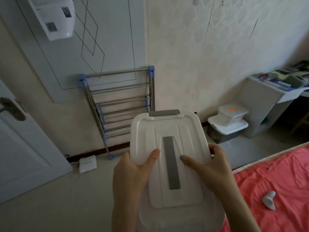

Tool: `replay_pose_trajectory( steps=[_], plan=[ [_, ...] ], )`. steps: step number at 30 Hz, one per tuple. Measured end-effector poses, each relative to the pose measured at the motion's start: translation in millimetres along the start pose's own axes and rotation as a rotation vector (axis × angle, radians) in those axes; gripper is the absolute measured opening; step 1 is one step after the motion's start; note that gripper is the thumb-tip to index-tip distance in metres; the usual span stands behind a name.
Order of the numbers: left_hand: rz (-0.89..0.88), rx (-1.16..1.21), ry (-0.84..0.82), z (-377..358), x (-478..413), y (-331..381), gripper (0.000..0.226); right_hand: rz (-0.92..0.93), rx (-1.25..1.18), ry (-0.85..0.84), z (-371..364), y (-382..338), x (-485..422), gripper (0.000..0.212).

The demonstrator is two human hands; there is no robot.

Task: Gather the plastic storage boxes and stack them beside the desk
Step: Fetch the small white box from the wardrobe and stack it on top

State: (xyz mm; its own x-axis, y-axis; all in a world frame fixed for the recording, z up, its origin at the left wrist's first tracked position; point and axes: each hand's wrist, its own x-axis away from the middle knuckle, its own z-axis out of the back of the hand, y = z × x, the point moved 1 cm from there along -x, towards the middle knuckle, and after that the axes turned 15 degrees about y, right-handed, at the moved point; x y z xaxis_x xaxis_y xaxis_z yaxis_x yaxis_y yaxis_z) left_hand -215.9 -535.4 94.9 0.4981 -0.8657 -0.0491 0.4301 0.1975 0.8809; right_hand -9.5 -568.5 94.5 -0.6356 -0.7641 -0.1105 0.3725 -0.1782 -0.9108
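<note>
Pale patterned wallpaper and a grey floor (41, 190) surround us as we carry a white plastic storage box (170, 164) out in front, both hands clamped on it. Our left hand (132, 171) wraps the near left edge of its lid, thumb lying on top; our right hand (212, 166) grips the right edge, thumb pressed on the lid beside the flat grey handle strip (171, 162). The fingers of both hands curl under the rim, holding the box firmly. Its lid is smooth, moulded with rounded corners and shallow ridges, with a grey latch (163, 113) at the far end; the translucent body shows below.

Ahead, a folded metal drying rack (120, 104) with blue joints leans against the wall. To the right, two more lidded boxes (228, 123) sit stacked on the floor, just beside the white counter (260, 101), which is cluttered on top. A bed with a coral sheet (275, 181) lies along our right; a door (25, 139) stands at the left.
</note>
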Motion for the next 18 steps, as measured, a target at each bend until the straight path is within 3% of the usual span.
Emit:
replay_pose_trajectory(
  steps=[9, 18],
  plan=[
    [-0.104, -0.028, -0.033, -89.5, -92.1, 31.8, 0.083, -0.038, -0.009, 0.115, -50.1, 1.6, -101.0, 0.072],
    [-0.203, -0.049, -0.088, -223.0, -210.7, 117.1, 0.077, -0.076, -0.070, 0.250, -102.1, -4.3, -270.8, 0.076]
  ],
)
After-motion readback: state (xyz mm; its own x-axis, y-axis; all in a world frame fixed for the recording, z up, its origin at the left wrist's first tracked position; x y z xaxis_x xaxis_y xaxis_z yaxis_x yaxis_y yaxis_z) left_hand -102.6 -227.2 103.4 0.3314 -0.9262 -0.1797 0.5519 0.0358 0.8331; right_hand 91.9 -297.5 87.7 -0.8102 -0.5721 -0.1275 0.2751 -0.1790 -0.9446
